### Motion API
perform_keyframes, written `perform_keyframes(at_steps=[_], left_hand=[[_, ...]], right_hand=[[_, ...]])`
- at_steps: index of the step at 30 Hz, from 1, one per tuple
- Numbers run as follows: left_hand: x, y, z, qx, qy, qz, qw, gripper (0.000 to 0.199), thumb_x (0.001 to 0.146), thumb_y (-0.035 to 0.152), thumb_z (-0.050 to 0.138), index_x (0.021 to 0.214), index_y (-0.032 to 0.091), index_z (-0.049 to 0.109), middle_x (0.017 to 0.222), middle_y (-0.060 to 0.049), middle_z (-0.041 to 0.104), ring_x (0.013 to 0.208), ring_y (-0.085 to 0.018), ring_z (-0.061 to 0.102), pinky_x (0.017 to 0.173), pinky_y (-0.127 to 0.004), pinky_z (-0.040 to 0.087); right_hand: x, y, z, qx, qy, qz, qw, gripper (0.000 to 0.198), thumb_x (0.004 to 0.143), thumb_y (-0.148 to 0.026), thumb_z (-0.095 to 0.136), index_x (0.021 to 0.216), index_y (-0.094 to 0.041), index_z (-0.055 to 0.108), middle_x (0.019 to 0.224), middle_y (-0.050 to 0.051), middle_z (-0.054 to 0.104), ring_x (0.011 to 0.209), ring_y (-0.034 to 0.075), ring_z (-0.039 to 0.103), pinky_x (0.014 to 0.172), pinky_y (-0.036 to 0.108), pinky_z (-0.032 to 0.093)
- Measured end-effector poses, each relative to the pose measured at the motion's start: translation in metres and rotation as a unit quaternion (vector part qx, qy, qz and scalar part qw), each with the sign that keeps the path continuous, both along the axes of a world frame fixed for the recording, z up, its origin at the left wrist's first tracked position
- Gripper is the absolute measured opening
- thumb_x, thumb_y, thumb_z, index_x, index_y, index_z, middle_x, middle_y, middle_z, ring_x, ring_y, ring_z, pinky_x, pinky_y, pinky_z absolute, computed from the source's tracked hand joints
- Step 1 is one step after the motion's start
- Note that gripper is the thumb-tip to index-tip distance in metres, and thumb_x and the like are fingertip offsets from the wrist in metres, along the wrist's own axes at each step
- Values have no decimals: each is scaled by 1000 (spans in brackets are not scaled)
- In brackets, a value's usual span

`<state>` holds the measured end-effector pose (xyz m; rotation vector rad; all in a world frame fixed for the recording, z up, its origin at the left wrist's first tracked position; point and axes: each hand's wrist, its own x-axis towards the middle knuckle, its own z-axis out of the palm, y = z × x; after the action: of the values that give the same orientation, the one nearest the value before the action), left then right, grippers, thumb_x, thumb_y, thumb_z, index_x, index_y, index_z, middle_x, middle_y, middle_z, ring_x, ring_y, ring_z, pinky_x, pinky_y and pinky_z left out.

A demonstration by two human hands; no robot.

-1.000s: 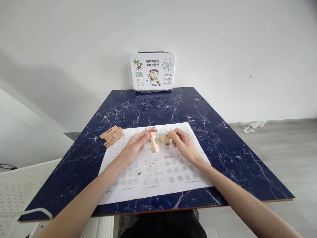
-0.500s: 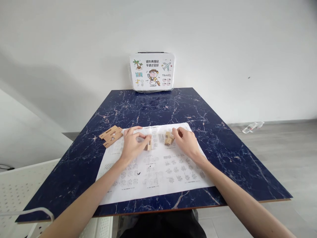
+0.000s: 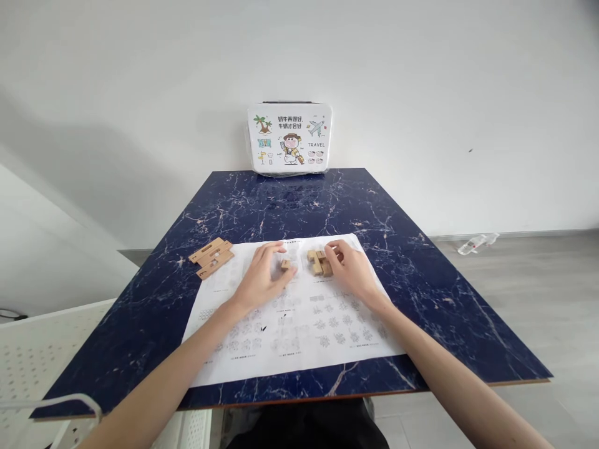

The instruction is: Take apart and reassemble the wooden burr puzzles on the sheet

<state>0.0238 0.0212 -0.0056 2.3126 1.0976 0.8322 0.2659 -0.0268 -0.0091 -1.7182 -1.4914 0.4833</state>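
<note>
The left hand (image 3: 266,273) is near the centre of the frame, its thumb and fingers curved and well parted around a small wooden block (image 3: 285,264); the thumb covers part of the block, and whether it is gripped or only ringed cannot be told. The right hand (image 3: 350,267), just right of centre, has its fingers curled in with the tips at the right edge of a wooden cluster (image 3: 320,264); whether they pinch it or merely rest there cannot be told. The cluster lies directly right of the block, at almost the same height in the frame, nearer the right hand; the block is within the left. The block's long axis is hidden by the thumb, while one bar of the cluster runs roughly up and down the frame. A strip of printed sheet (image 3: 334,352) shows between them, and the left thumb tip juts into that gap. The sheet lies under both hands on the table (image 3: 304,215). Slotted slats (image 3: 223,259) overlap at the sheet's upper-left corner. Farther out, a case (image 3: 290,140) stands against the wall at upper centre, a bottle (image 3: 474,244) lies on the floor at right, and a white cable (image 3: 70,395) curves at lower left.
</note>
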Motion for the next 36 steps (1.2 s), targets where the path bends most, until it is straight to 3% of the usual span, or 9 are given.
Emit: perform_keyframes(at_steps=[4, 7, 11, 16, 20, 26, 30, 33, 36], left_hand=[[1, -4, 1, -14, 24, -58, 998, 63, 94, 51, 71, 145, 27, 43, 156, -15, 47, 148, -36, 42, 121, -59, 38], [1, -4, 1, -16, 31, -77, 996, 78, 88, 54, 77, 151, 29, 40, 157, -16, 47, 148, -39, 43, 120, -61, 38], [1, -3, -1, 5, 41, -101, 994, 74, 90, 55, 77, 152, 33, 44, 155, -12, 52, 146, -38, 45, 121, -60, 36], [2, -2, 0, 27, 67, -96, 993, 50, 100, 55, 64, 143, 32, 55, 150, -8, 58, 142, -34, 48, 119, -55, 38], [2, -1, 1, 32, 67, -82, 994, 40, 102, 47, 61, 139, 31, 59, 145, -7, 62, 138, -33, 49, 116, -53, 42], [1, 1, 0, 57, 86, -59, 993, 53, 90, 22, 64, 142, 30, 60, 140, -7, 63, 133, -34, 51, 112, -54, 45], [0, 2, 0, 72, 82, -75, 991, 50, 83, 16, 63, 131, 29, 68, 128, -7, 67, 123, -33, 58, 106, -53, 50], [0, 2, 0, 81, 70, -80, 991, 38, 82, 16, 64, 118, 27, 71, 120, -6, 69, 116, -31, 61, 104, -52, 51], [-1, 4, 0, 90, 57, -69, 992, 19, 93, 23, 61, 110, 25, 69, 114, -7, 69, 111, -29, 62, 101, -50, 52]], right_hand=[[-7, 0, -1, 11, 51, 75, 996, 22, 103, -38, 54, 110, -23, 67, 108, 9, 80, 86, 24, 74, 74, 37, 53], [-13, -3, -3, 17, 95, 176, 980, 20, 102, -37, 57, 117, -25, 65, 117, 10, 78, 100, 25, 74, 78, 39, 57], [-19, -7, -2, 19, 163, 269, 949, 24, 103, -34, 56, 126, -28, 60, 128, 9, 75, 117, 25, 72, 91, 44, 59], [-19, -8, 1, 19, 172, 234, 957, 21, 102, -35, 57, 121, -26, 60, 129, 11, 74, 107, 24, 75, 88, 42, 59], [-19, -7, 1, 19, 168, 215, 962, 19, 101, -37, 58, 116, -25, 60, 117, 11, 77, 99, 24, 76, 87, 44, 58], [-20, -6, -1, 10, 164, 188, 968, 22, 101, -42, 59, 112, -23, 60, 102, 8, 77, 87, 23, 77, 81, 41, 57], [-19, -6, -2, 6, 157, 182, 971, 21, 100, -42, 58, 109, -23, 60, 93, 6, 75, 83, 23, 76, 79, 41, 57], [-19, -5, -4, 4, 155, 185, 970, 18, 100, -39, 57, 109, -24, 60, 93, 6, 76, 82, 23, 75, 80, 42, 57], [-20, -5, -6, 2, 157, 183, 970, 16, 99, -35, 55, 109, -23, 59, 98, 7, 76, 82, 22, 75, 80, 42, 57]])
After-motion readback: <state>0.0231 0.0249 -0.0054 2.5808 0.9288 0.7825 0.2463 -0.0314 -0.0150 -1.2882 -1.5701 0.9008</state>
